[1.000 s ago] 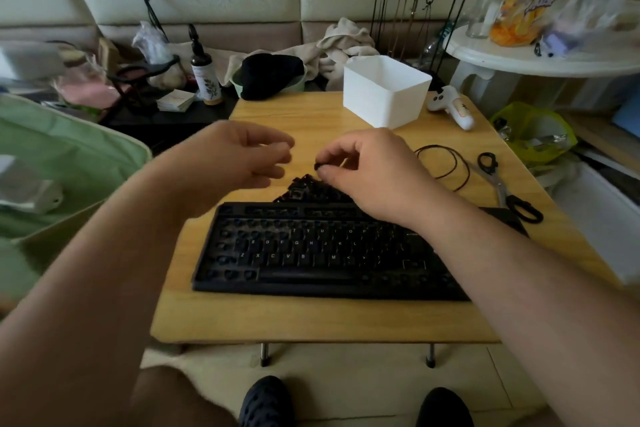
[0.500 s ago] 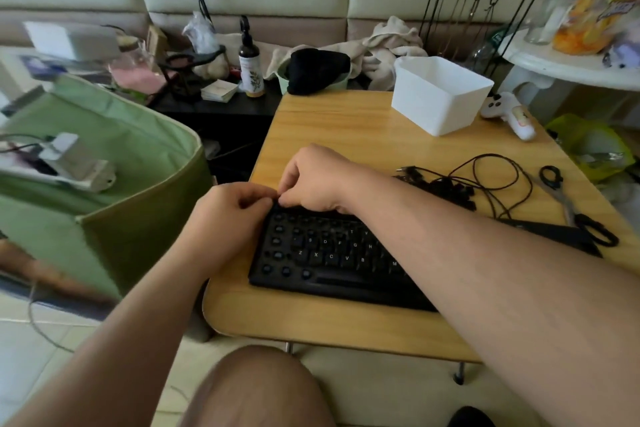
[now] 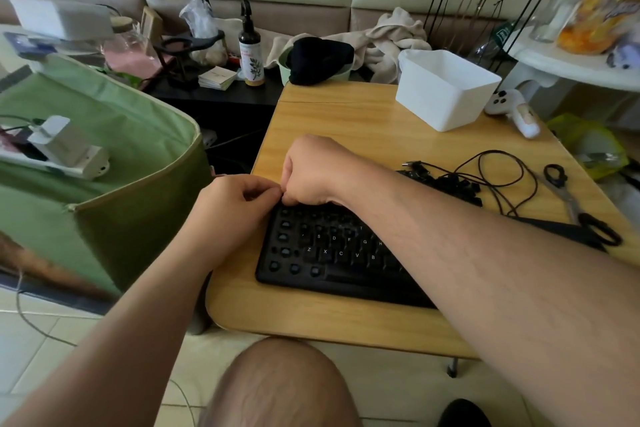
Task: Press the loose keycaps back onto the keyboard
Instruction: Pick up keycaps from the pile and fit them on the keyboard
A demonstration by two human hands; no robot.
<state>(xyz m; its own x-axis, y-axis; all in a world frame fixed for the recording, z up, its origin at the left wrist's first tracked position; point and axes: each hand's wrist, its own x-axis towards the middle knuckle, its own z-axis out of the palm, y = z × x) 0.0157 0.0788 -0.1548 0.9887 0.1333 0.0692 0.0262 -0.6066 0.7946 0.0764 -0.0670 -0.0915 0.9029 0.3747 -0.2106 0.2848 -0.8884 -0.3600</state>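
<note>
Change since half a second ago: both hands hold the same station at the keyboard's far-left corner; little else has shifted.

Legible writing: keyboard, black, keys marked S, D, F, G, Z, X, C, V, B; several sockets along its left columns bare. Spray bottle, label with a leaf motif, text too small to read. Snack bag, lettering blurred.

Surroundings: white bin at the desk's far side; white controller beside it; black cable coiled right of centre; scissors at the right edge; green fabric bin left of the desk. The right forearm crosses the keyboard's right half and hides it.

Task items: loose keycaps, a black heap behind the keyboard, under the cable, well apart from both hands. Right hand, curled, fingertips down on the top-left keys. Left hand, fingers pinched narrow, touching the right. Whether either holds a keycap cannot be told.
</note>
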